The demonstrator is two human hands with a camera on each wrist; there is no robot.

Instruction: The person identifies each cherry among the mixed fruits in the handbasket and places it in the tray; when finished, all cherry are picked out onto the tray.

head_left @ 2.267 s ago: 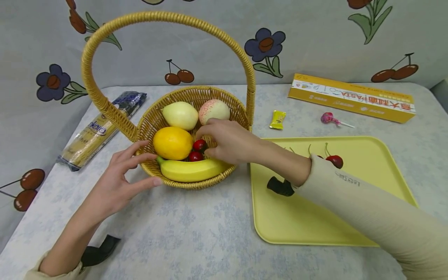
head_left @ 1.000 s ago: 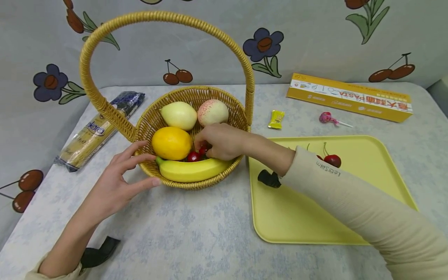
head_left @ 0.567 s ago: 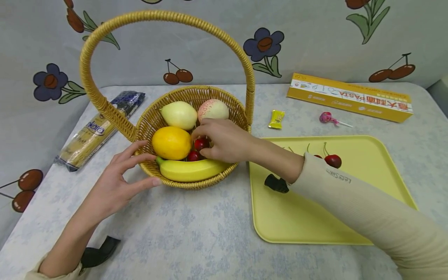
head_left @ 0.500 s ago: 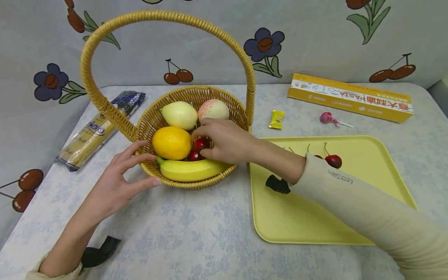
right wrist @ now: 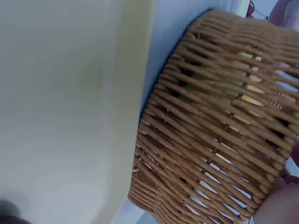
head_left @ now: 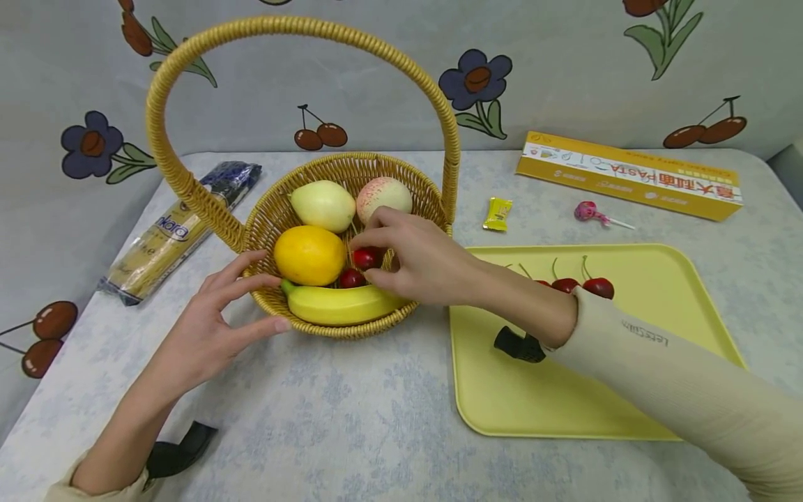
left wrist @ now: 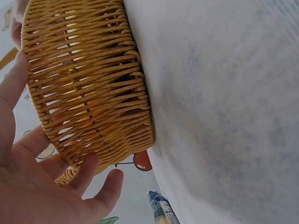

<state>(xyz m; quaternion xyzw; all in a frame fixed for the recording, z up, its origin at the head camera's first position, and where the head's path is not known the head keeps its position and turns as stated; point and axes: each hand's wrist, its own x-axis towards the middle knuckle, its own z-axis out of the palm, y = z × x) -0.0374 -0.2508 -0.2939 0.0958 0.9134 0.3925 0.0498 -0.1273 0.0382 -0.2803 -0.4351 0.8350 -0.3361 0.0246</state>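
Note:
My right hand (head_left: 426, 261) is inside the wicker basket (head_left: 339, 333), with its thumb and bent fingers apart around a red cherry (head_left: 366, 258). Wicker shows in the gap between that cherry and the palm, and no firm grip is visible. A second cherry (head_left: 352, 279) lies beside it, just behind the banana (head_left: 345, 305). Also in the basket are a yellow lemon-like fruit (head_left: 310, 256), a pale green pear (head_left: 323, 206) and a pinkish-white peach (head_left: 385, 196). My left hand (head_left: 207, 328) rests its spread fingertips on the basket's left rim; the left wrist view shows them against the weave.
Right of the basket lies a yellow tray (head_left: 577, 390) bearing several cherries (head_left: 599, 287). Behind it are a wrapped yellow candy (head_left: 498, 214), a lollipop (head_left: 586, 211) and a long pasta box (head_left: 630, 178). A spaghetti bag (head_left: 182, 233) lies left; the basket handle (head_left: 301, 26) arches overhead.
My right hand dipped toward the cherries, rose, then shifted right with its fingers spreading. Both cherries in the basket show more fully. My left hand has stayed at the rim.

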